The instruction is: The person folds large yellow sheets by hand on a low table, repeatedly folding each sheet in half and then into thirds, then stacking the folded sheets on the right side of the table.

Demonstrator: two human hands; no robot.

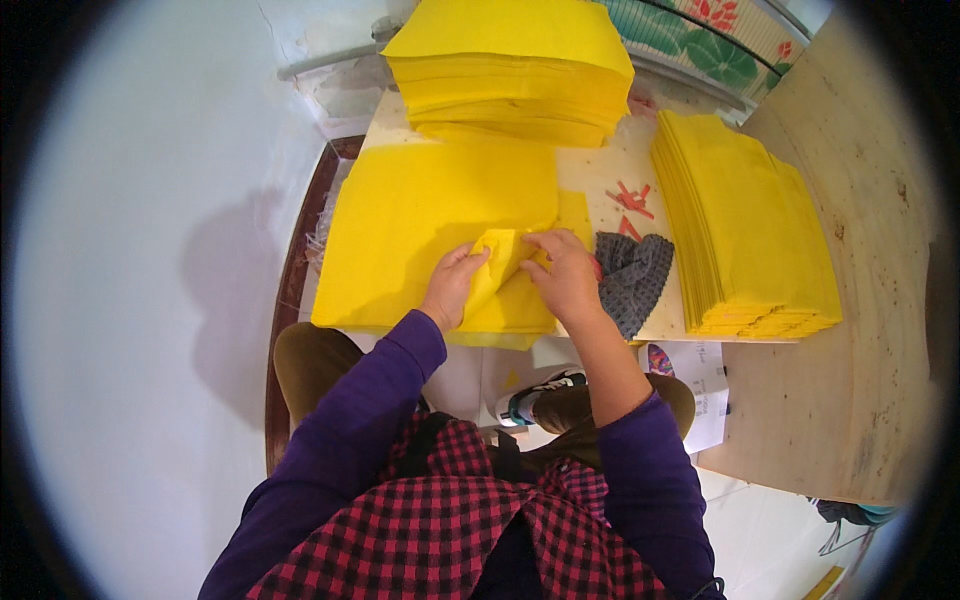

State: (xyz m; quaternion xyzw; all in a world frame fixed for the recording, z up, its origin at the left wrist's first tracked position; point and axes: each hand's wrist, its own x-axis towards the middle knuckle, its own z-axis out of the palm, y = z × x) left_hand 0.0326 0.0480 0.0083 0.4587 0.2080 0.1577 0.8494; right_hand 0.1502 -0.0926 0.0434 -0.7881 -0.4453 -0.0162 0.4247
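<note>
A yellow cloth-like sheet is bunched into a raised fold between my hands, above a flat yellow pile. My left hand is closed on the left side of this fold, thumb on top. At its right edge is my right hand, fingertips touching the sheet, thumb and forefinger apart. Close beside the right hand lies a dark grey textured cloth. Between that hand and the cloth shows a small red thing I cannot make out.
The light board table bears a tall yellow stack at the back and another yellow stack on the right. Several red strips lie between them. A wooden panel rises at right; a white wall stands at left.
</note>
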